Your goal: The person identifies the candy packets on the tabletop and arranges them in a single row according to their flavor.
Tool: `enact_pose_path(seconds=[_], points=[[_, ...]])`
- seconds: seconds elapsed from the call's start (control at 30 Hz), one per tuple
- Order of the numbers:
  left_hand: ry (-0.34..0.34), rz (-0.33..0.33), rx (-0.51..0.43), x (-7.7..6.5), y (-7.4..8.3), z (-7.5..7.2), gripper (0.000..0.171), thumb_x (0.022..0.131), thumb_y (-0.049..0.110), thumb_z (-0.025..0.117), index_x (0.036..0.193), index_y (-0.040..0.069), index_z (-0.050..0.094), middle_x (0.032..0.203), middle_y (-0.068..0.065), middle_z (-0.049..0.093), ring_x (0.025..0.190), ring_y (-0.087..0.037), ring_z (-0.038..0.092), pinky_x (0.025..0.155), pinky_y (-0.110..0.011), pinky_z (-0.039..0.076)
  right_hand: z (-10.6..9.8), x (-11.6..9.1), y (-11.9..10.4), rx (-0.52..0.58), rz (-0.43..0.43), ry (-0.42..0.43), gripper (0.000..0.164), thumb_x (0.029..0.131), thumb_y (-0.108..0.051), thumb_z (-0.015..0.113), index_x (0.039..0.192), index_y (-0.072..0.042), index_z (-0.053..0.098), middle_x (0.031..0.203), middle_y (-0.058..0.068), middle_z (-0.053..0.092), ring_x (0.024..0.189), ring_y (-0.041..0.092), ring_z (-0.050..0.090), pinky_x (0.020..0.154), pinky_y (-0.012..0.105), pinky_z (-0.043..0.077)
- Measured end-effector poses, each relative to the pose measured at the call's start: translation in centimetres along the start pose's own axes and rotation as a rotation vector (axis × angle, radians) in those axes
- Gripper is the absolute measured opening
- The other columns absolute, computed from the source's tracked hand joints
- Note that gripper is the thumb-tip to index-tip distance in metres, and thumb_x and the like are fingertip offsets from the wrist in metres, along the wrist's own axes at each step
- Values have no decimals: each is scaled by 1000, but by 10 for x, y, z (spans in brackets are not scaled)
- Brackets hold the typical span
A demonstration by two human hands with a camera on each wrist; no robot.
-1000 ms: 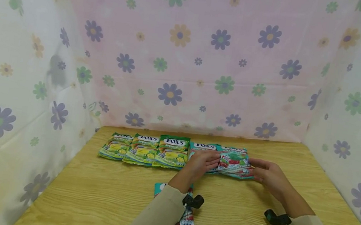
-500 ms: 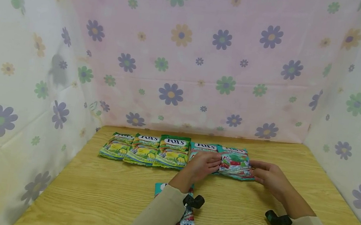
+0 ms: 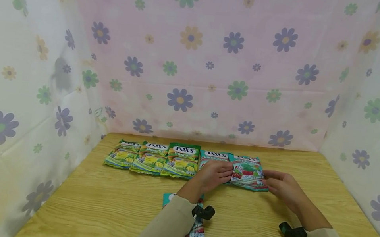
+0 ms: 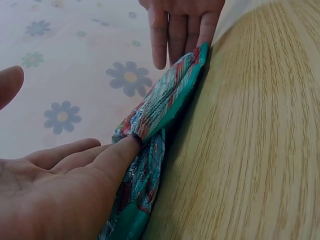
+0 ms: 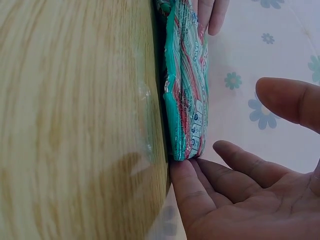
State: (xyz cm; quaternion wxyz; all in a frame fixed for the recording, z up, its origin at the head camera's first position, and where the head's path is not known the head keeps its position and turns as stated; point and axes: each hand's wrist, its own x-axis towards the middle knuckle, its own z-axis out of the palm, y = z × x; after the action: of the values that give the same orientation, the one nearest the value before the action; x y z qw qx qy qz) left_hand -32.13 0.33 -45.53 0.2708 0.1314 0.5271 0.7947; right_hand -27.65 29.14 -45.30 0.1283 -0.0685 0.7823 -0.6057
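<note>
A teal Mint Blossom candy bag (image 3: 248, 173) lies at the right end of a row, between my two hands. My left hand (image 3: 208, 177) lies over part of a second teal candy bag (image 3: 215, 155); its fingers are fairly straight and touch the end bag's left side, the thumb held off in the left wrist view. At the end bag's right edge is my right hand (image 3: 285, 190). In the right wrist view its extended fingers (image 5: 192, 195) touch the bag's edge, and its thumb stands apart. Neither hand is curled round a bag.
Three green Spring Tea candy bags (image 3: 181, 161) continue the row leftward. Another teal candy bag (image 3: 197, 233) lies nearer on the wooden table (image 3: 102, 207), partly hidden by the left sleeve. Flowered cloth (image 3: 210, 77) encloses the back and sides.
The end teal bag and both hands shift very slightly in view, along with the whole scene. The hands keep their places at the bag's two sides.
</note>
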Motion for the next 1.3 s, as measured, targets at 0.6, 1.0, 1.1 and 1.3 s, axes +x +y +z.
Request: enact_pose_path(seconds=[0.6, 1.0, 1.1, 1.3], points=[[10, -5, -29, 0, 2, 1, 61, 106, 16, 55, 157, -9, 33, 165, -29, 30, 155, -43, 29, 126, -50, 32, -1, -2, -1, 24, -5, 1, 60, 108, -17, 50, 159, 8, 29, 164, 31, 28, 150, 43, 35, 117, 38, 45], [40, 12, -7, -2, 11, 2, 59, 107, 18, 55, 155, -10, 35, 164, -28, 32, 153, -43, 32, 126, -50, 31, 0, 0, 0, 32, 11, 25, 60, 108, -18, 51, 158, 7, 31, 163, 30, 30, 146, 37, 44, 114, 34, 47], [39, 9, 37, -5, 14, 0, 56, 108, 18, 53, 153, -11, 37, 164, -28, 31, 154, -43, 31, 127, -48, 30, 0, -1, 0, 31, 11, 22, 60, 108, -17, 50, 159, 7, 31, 163, 30, 30, 146, 37, 44, 115, 35, 47], [57, -7, 125, -19, 21, -12, 61, 108, 20, 54, 157, -9, 32, 164, -28, 32, 153, -42, 33, 125, -49, 33, -1, -4, -2, 6, -5, 16, 59, 109, -18, 50, 159, 5, 30, 163, 30, 32, 145, 39, 45, 115, 39, 47]])
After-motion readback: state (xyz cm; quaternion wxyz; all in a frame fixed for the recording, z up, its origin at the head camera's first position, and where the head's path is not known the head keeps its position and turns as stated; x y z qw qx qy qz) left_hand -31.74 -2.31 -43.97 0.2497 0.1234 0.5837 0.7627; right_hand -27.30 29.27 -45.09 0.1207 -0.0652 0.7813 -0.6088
